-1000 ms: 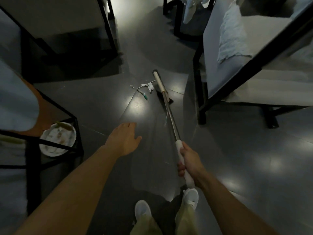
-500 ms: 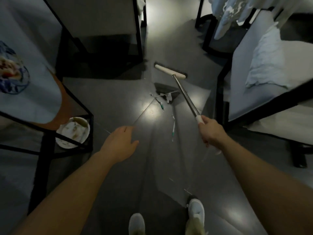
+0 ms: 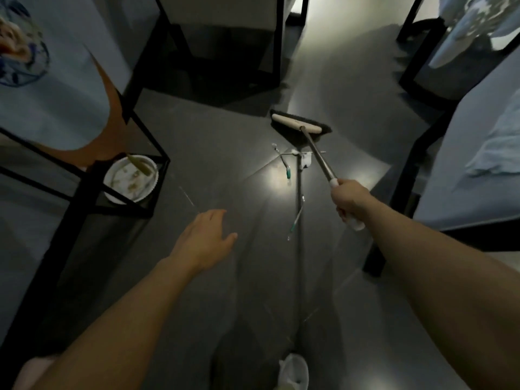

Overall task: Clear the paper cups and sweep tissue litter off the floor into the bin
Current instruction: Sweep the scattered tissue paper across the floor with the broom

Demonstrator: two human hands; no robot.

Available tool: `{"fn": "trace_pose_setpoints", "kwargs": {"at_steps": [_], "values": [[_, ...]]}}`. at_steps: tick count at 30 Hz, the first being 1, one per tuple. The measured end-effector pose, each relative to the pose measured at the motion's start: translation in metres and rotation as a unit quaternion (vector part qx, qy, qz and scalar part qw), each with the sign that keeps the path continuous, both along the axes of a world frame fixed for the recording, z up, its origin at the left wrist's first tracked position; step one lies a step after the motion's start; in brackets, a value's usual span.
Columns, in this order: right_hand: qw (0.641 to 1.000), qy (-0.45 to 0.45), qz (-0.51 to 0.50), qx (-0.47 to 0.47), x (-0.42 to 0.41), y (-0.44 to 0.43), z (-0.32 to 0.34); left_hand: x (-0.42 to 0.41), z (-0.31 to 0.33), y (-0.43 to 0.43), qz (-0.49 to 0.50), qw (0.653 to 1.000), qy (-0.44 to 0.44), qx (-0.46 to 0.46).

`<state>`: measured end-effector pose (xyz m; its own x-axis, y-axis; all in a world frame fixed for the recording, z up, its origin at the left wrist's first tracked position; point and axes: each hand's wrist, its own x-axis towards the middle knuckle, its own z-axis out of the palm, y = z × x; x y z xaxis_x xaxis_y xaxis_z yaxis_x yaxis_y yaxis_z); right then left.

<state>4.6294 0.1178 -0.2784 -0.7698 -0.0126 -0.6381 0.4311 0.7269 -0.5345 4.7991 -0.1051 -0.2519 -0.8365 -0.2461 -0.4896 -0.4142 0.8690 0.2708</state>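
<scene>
**Broom set beyond the litter, ready for the pull**

The right hand (image 3: 349, 202) is closed round the white grip at the near end of the broom (image 3: 319, 157). Its metal shaft slants away to the broom head (image 3: 297, 125), which rests on the floor (image 3: 213, 153) on the far side of the litter. The left hand (image 3: 205, 240) hangs above the floor with its fingers loosely spread, holding nothing. The tissue (image 3: 306, 162), a small white crumple, lies just on the near side of the head, by the shaft. Thin green-tipped sticks (image 3: 287, 171) lie to its left, and one more lies nearer.

The step looks like a drawing stroke towards the person. To do it well, keep the bristles flat on the floor and pull in one slow line, so the light tissue is not flicked aside. Angle the head to catch the sticks too, since they may roll or slip under the bristles.

No bin and no paper cups show here, so where the pile must go cannot be told. The one container in view is a white fluted dish (image 3: 128, 178) on the low shelf of the black-framed counter (image 3: 149, 136) at left. It holds brownish smears and what seems to be a utensil leaning on its rim.
</scene>
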Motion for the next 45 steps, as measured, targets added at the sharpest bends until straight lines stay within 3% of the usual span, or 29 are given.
{"fn": "trace_pose_setpoints", "kwargs": {"at_steps": [10, 19, 28, 38, 45], "values": [[0.993, -0.044, 0.085, 0.068, 0.068, 0.075, 0.0, 0.046, 0.008, 0.066, -0.002, 1.0, 0.01, -0.014], [0.988, -0.072, 0.125, 0.051, 0.23, 0.175, 0.03, 0.183, 0.028, 0.183, -0.014, 1.0, -0.012, -0.007], [0.998, -0.011, 0.05, -0.036, 0.38, 0.286, 0.045, 0.279, 0.069, 0.282, 0.011, 1.0, 0.001, 0.006], [0.988, 0.068, 0.13, -0.038, 0.314, 0.342, 0.059, 0.294, 0.071, 0.335, 0.093, 0.995, -0.005, -0.016], [0.986, 0.077, 0.148, -0.028, 0.237, 0.308, 0.039, 0.267, 0.053, 0.333, 0.099, 0.995, 0.001, 0.002]]}}
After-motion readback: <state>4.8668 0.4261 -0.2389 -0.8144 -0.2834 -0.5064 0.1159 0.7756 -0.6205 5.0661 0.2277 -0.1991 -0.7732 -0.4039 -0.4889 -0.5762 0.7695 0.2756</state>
